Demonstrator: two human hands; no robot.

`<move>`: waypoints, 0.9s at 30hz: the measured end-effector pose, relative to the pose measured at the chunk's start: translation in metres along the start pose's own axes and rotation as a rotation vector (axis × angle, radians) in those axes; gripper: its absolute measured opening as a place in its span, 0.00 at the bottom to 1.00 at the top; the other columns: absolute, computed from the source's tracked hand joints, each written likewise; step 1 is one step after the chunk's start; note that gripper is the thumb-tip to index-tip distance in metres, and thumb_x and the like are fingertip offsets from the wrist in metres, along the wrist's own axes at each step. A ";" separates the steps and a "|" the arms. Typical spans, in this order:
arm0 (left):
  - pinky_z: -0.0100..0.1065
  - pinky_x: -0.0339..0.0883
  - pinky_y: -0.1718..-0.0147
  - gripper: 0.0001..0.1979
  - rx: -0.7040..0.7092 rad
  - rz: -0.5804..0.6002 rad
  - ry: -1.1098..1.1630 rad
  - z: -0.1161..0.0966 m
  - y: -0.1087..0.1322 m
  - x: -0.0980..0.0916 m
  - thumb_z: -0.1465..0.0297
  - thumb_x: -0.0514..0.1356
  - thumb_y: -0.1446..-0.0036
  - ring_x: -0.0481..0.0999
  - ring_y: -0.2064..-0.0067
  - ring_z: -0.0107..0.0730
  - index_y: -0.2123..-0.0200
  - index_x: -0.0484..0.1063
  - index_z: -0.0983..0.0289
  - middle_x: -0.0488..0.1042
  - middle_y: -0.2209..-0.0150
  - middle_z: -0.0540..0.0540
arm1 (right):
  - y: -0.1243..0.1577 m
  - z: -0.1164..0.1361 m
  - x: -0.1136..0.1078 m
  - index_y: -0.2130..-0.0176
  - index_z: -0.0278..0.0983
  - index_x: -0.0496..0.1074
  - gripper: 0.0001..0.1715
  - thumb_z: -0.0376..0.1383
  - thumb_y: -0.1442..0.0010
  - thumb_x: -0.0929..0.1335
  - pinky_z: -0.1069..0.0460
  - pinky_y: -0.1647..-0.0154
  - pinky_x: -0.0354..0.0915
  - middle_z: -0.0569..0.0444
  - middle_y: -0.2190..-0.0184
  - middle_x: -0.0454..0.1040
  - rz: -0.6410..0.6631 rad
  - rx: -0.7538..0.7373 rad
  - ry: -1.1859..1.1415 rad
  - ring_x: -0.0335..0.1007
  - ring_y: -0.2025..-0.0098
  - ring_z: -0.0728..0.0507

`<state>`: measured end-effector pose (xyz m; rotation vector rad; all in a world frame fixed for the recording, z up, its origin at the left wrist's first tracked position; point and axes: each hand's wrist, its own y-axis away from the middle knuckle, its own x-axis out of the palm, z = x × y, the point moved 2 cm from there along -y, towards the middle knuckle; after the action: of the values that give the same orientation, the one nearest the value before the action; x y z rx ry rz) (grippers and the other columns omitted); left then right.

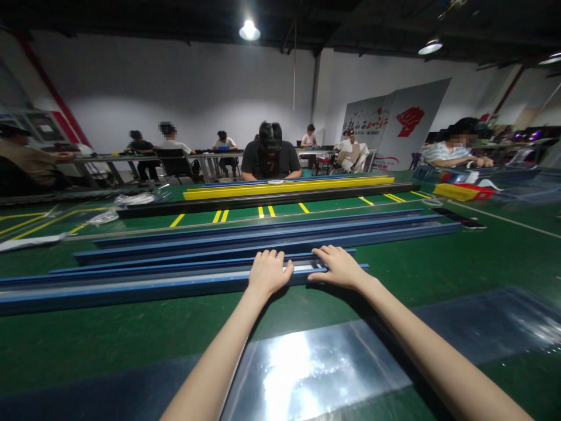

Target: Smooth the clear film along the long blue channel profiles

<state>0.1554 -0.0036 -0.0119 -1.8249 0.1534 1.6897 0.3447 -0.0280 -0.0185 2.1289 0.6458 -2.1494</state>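
A long blue plastic channel [144, 289] lies nearest to me on the green table, with a pale strip visible along its inside. My left hand [268, 272] is laid across it, fingers bent over the far rim and thumb pointing right. Closer to the channel's right end, my right hand [336, 266] spans it, with fingers on the far rim and thumb by the near rim. Both hands hide parts of the channel, and some fingertips are out of sight. Behind it rest more blue channels [263, 238], roughly parallel.
Clear plastic sheeting [333, 356] covers the near tabletop. Farther back lie yellow channels [289, 187], a black channel [263, 203] and a dark phone-like slab [462, 218]. A person [269, 155] sits opposite; another person [456, 146] works at the right.
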 end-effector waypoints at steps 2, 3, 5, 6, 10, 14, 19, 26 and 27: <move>0.39 0.58 0.60 0.20 0.025 -0.012 0.004 -0.001 -0.001 0.002 0.62 0.44 0.41 0.69 0.59 0.41 0.60 0.70 0.67 0.73 0.63 0.61 | -0.001 -0.006 0.001 0.48 0.35 0.63 0.44 0.62 0.52 0.59 0.45 0.55 0.57 0.44 0.54 0.69 0.002 -0.008 -0.013 0.63 0.53 0.38; 0.39 0.58 0.59 0.21 0.033 -0.018 0.004 -0.001 -0.001 0.003 0.61 0.44 0.41 0.69 0.59 0.41 0.59 0.70 0.67 0.73 0.62 0.61 | -0.001 -0.008 0.002 0.48 0.35 0.63 0.43 0.62 0.52 0.59 0.45 0.55 0.57 0.44 0.54 0.69 0.000 -0.008 -0.021 0.63 0.53 0.38; 0.39 0.57 0.59 0.22 0.036 -0.032 0.005 -0.001 -0.002 0.006 0.61 0.43 0.41 0.69 0.58 0.41 0.56 0.68 0.68 0.73 0.61 0.61 | -0.004 -0.012 0.004 0.48 0.36 0.63 0.43 0.62 0.52 0.60 0.45 0.53 0.56 0.44 0.52 0.68 -0.007 -0.001 -0.033 0.62 0.52 0.38; 0.39 0.57 0.58 0.22 0.033 -0.036 0.006 -0.001 -0.003 0.007 0.61 0.43 0.41 0.69 0.58 0.41 0.55 0.68 0.68 0.73 0.60 0.61 | -0.005 -0.014 0.005 0.48 0.36 0.63 0.43 0.61 0.53 0.60 0.45 0.53 0.56 0.45 0.52 0.68 -0.012 0.006 -0.036 0.62 0.51 0.38; 0.39 0.57 0.57 0.22 0.014 -0.043 0.012 0.000 -0.005 0.010 0.61 0.42 0.40 0.68 0.57 0.42 0.54 0.67 0.69 0.72 0.59 0.62 | -0.008 -0.013 0.006 0.49 0.37 0.64 0.42 0.61 0.53 0.61 0.45 0.52 0.55 0.45 0.52 0.68 -0.029 0.026 -0.025 0.63 0.52 0.38; 0.39 0.56 0.57 0.22 0.010 -0.044 0.017 -0.001 -0.004 0.010 0.61 0.42 0.40 0.68 0.57 0.41 0.55 0.68 0.69 0.72 0.59 0.62 | -0.004 -0.007 0.004 0.48 0.36 0.63 0.41 0.61 0.51 0.59 0.45 0.53 0.56 0.45 0.52 0.68 -0.056 0.028 0.006 0.62 0.52 0.38; 0.40 0.56 0.57 0.22 0.004 -0.049 0.045 0.000 -0.004 0.012 0.62 0.42 0.40 0.68 0.57 0.42 0.55 0.68 0.68 0.72 0.59 0.62 | 0.000 -0.003 0.006 0.47 0.37 0.63 0.41 0.60 0.51 0.59 0.45 0.50 0.53 0.46 0.52 0.68 -0.115 0.056 0.013 0.61 0.52 0.39; 0.39 0.56 0.56 0.22 -0.001 -0.038 0.034 -0.001 -0.004 0.013 0.62 0.42 0.40 0.68 0.57 0.42 0.54 0.67 0.68 0.72 0.59 0.62 | 0.000 -0.001 0.006 0.47 0.36 0.63 0.42 0.61 0.50 0.57 0.45 0.51 0.52 0.45 0.52 0.68 -0.116 0.047 0.022 0.61 0.52 0.38; 0.39 0.56 0.56 0.22 0.001 -0.033 0.030 -0.001 -0.004 0.013 0.62 0.42 0.40 0.68 0.56 0.42 0.54 0.67 0.68 0.72 0.59 0.62 | 0.000 -0.001 0.006 0.47 0.35 0.63 0.42 0.61 0.50 0.57 0.45 0.50 0.52 0.45 0.52 0.68 -0.114 0.044 0.025 0.61 0.52 0.38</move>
<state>0.1600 0.0033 -0.0224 -1.8431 0.1355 1.6397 0.3454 -0.0258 -0.0241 2.1952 0.7459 -2.2178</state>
